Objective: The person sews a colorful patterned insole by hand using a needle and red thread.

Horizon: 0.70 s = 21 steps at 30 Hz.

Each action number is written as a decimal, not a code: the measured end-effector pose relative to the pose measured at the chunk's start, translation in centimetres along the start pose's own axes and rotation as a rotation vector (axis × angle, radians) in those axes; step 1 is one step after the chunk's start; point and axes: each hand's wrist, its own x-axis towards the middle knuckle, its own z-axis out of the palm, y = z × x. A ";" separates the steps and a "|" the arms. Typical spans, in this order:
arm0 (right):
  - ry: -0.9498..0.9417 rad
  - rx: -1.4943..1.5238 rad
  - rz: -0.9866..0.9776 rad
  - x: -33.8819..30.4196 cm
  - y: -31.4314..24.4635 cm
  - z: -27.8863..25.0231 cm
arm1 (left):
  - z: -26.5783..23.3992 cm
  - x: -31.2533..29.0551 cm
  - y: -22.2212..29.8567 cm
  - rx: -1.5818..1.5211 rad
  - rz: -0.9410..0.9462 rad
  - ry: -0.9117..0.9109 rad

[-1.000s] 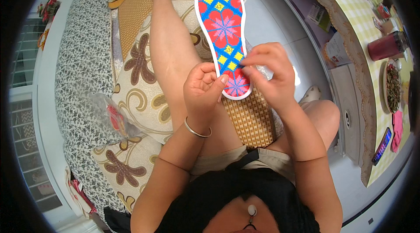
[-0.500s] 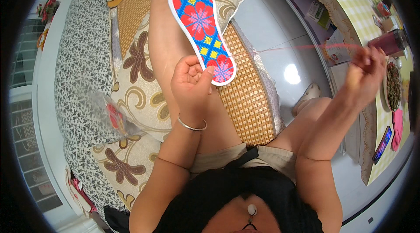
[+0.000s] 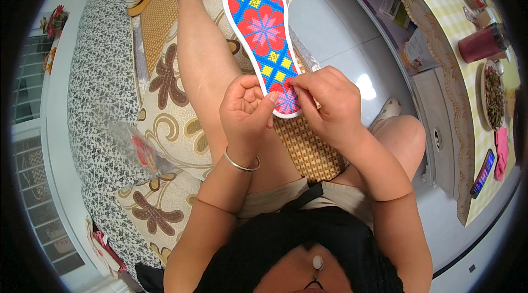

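An embroidered insole (image 3: 264, 30) with a white rim, red and pink flowers, blue bands and yellow diamonds points away from me, its heel end nearest. My left hand (image 3: 248, 107) grips the left edge of the heel, thumb on top, the other fingers curled. A metal bangle (image 3: 242, 164) circles that wrist. At the heel's right edge, my right hand (image 3: 331, 105) has thumb and forefinger pinched together against the patterned surface. What lies in that pinch is too small to make out. No stretched thread shows now.
Floral cushions (image 3: 165, 133) and a woven mat (image 3: 319, 152) lie beneath my legs. A clear plastic bag (image 3: 140, 147) with something red rests at left. On the checked tablecloth at right are a dark red cup (image 3: 483, 42), a food plate (image 3: 493, 97), a pink cloth (image 3: 500, 152) and a phone (image 3: 482, 173).
My right hand has come in from the far right, where it drew a red thread taut, to the insole's heel. The insole and left hand have shifted slightly right and nearer.
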 end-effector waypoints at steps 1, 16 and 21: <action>0.004 -0.008 -0.013 0.0 0.0 0.1 | 0.0 0.0 0.0 -0.006 0.002 -0.003; -0.020 -0.050 -0.060 -0.1 -0.5 0.4 | -0.1 -0.2 0.0 -0.007 0.019 -0.024; -0.022 -0.059 -0.072 -0.2 -0.6 0.3 | 0.0 -0.3 0.0 -0.008 0.007 -0.020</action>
